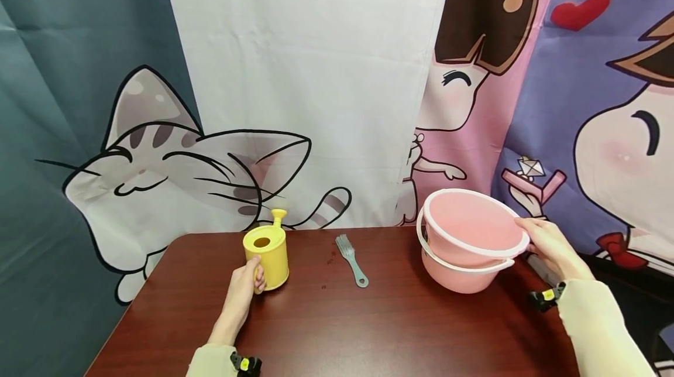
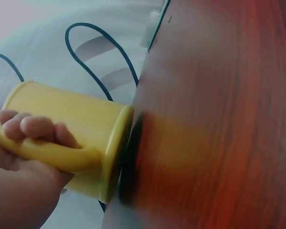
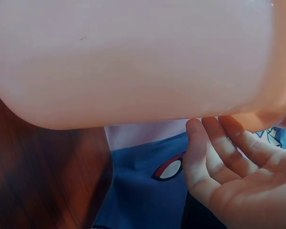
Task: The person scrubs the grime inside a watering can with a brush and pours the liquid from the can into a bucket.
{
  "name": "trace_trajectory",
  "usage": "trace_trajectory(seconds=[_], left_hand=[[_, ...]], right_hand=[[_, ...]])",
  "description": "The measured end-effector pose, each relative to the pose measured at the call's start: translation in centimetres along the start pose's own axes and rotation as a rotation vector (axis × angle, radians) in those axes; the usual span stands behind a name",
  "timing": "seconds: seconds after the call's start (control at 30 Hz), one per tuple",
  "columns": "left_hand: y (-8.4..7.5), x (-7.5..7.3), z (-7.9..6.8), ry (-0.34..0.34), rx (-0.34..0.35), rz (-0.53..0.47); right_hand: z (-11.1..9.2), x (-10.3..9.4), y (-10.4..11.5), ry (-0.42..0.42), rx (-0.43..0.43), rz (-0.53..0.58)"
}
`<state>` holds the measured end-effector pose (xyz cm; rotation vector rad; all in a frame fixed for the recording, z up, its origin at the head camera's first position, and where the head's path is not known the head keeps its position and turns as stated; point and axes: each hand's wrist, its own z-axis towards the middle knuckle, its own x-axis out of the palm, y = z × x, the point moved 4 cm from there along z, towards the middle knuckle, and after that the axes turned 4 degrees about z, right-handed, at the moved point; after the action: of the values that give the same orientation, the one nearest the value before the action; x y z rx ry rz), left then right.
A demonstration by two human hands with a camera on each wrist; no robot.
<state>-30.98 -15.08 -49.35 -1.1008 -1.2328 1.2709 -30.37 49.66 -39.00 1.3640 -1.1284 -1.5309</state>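
Note:
In the head view my left hand [image 1: 247, 278] grips the handle of a yellow watering can [image 1: 275, 263], which stands upright near the table's back edge. The left wrist view shows fingers curled round that handle [image 2: 74, 159]; a dark shadow lies along the can's base. At the right, a pink basin [image 1: 474, 222] with a pale rim sits partly inside a second pink basin [image 1: 458, 280]. My right hand [image 1: 553, 246] holds the upper basin's rim at its right side. In the right wrist view, fingertips [image 3: 194, 128] touch the underside of a pink basin [image 3: 133, 71].
A grey-green toy fork [image 1: 351, 261] lies on the brown table [image 1: 400, 318] between the can and the basins. Behind the table hangs a cartoon-printed cloth [image 1: 316, 72]. A grey object [image 1: 543, 270] is partly hidden beneath the right hand.

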Motion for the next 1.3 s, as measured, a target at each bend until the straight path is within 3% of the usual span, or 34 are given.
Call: trace_trajectory(seconds=[0.2, 0.4, 0.6, 0.87, 1.07, 1.3], left_hand=[[-1.0, 0.3, 0.2, -0.057, 0.030, -0.090], [-2.4, 0.7, 0.2, -0.100, 0.076, -0.066], [-4.0, 1.8, 0.1, -0.083, 0.100, -0.021], [-6.4, 4.3, 0.3, -0.047, 0.167, -0.014], [-8.3, 7.4, 0.4, -0.007, 0.245, -0.064], [-9.5, 10.8, 0.0, 0.030, 0.301, -0.039]], right_hand=[[0.2, -0.3, -0.3, 0.021, 0.001, 0.139], [0.5, -0.1, -0.4, 0.042, 0.017, 0.173], [0.4, 0.1, -0.1, 0.054, 0.029, 0.185], [0.3, 0.0, 0.3, 0.043, 0.036, 0.079], [0.3, 0.2, 0.4, 0.027, 0.036, -0.001], [0.1, 0.1, 0.6, -0.003, 0.002, -0.150]])
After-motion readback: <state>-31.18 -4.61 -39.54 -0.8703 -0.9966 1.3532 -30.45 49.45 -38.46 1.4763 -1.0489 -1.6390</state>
